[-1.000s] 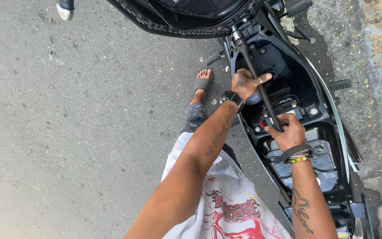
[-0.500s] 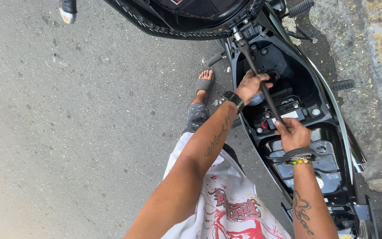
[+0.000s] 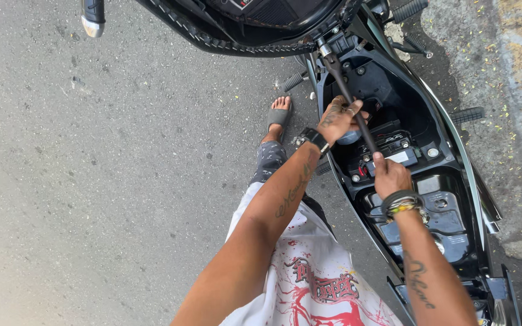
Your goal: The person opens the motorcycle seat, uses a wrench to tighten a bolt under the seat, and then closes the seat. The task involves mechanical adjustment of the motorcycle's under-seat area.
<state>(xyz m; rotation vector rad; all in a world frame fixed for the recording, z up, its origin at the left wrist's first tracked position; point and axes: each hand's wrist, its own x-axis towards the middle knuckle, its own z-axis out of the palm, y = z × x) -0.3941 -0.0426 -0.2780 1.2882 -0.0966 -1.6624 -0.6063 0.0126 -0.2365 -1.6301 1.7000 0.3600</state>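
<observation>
A long dark rod (image 3: 350,96) runs slantwise over the open under-seat bay of a black scooter (image 3: 454,151), its upper end at about 11 o'clock near the seat hinge and its lower end at 5 o'clock. The right hand (image 3: 389,176) is closed in a fist around the rod's lower end, thumb on top. The left hand (image 3: 339,118) wraps the rod further up, fingers curled narrowly about it, with a small pale round thing partly hidden under the palm; what it is cannot be told.

Just below the rod, in the bay, sits a battery (image 3: 394,154) with red and black leads at its 9 o'clock side. At 6 o'clock from the battery lies the grey tank cover (image 3: 445,220). The raised seat (image 3: 255,27) spreads across the top of the view at 12 o'clock.

A black wristwatch (image 3: 314,139) rings the left wrist; beaded bracelets (image 3: 403,204) ring the right. At 9 o'clock from the left hand, a foot in a grey sandal (image 3: 278,116) stands on the grey asphalt (image 3: 92,181). A white shirt with red print (image 3: 309,278) fills the bottom edge.
</observation>
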